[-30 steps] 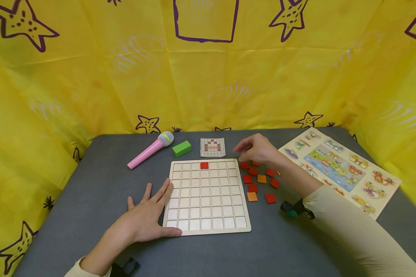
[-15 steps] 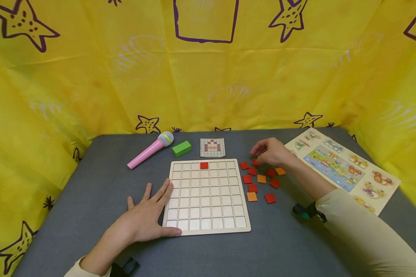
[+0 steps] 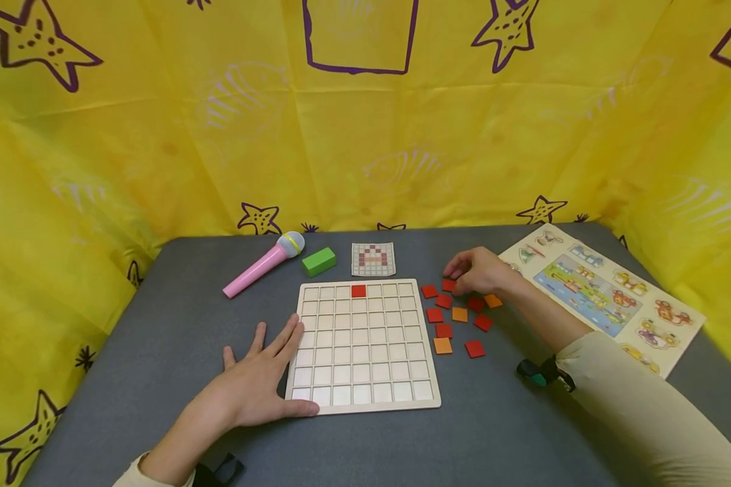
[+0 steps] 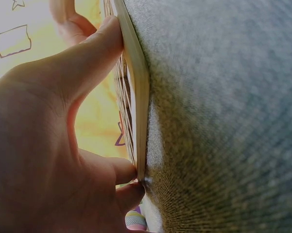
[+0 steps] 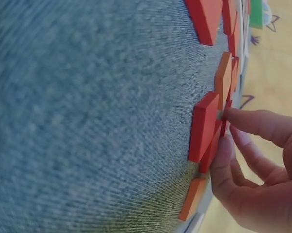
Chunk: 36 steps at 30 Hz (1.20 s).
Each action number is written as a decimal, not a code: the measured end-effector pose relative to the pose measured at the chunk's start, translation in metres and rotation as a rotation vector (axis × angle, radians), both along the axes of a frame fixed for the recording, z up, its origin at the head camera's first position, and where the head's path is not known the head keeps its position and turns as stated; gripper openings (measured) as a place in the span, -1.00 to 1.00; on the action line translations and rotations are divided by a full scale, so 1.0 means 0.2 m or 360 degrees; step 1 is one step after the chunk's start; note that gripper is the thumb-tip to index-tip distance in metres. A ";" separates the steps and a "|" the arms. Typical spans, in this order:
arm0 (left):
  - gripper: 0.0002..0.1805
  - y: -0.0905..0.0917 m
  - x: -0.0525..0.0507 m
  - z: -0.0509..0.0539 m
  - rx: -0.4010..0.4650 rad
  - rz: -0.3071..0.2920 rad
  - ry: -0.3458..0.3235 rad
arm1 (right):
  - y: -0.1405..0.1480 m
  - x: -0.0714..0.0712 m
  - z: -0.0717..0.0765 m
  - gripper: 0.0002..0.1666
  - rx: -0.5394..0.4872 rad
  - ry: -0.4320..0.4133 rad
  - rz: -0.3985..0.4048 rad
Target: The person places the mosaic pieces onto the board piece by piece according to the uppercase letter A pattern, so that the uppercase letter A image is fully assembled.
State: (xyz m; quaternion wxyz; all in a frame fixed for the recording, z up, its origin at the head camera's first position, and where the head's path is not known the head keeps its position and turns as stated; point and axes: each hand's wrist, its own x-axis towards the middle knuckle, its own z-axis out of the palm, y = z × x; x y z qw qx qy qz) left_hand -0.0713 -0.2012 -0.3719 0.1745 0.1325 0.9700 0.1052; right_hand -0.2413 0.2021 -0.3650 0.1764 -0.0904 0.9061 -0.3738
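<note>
The left hand (image 3: 250, 391), fingers spread, rests on the left edge of the board (image 3: 370, 354). One tile (image 3: 358, 291) sits at its far edge, the card (image 3: 373, 259) just beyond. Off the far right corner, the right hand (image 3: 480, 270) appears to pinch a red tile (image 3: 449, 285). Picking up, I'd say; next calls for lifting cleanly, then placing by the card.

The head view looks forward and down from above, across the tabletop (image 3: 170, 338) to its far edge, while both wrist views, tipped sideways, look that way from low and close, the left sharing the grid board (image 3: 362, 337) with it, the right the loose tiles (image 3: 459, 314).
</note>
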 end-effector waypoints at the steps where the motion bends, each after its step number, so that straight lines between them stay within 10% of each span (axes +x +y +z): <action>1: 0.51 0.00 0.00 0.00 0.0000 0.0000 0.0002 | 0.00 0.00 0.00 -0.56 0.0009 0.0003 0.0006; 36: 0.50 0.00 0.00 0.00 0.0012 0.0014 -0.0017 | -0.01 0.01 0.00 -0.60 -0.0003 0.0122 0.0018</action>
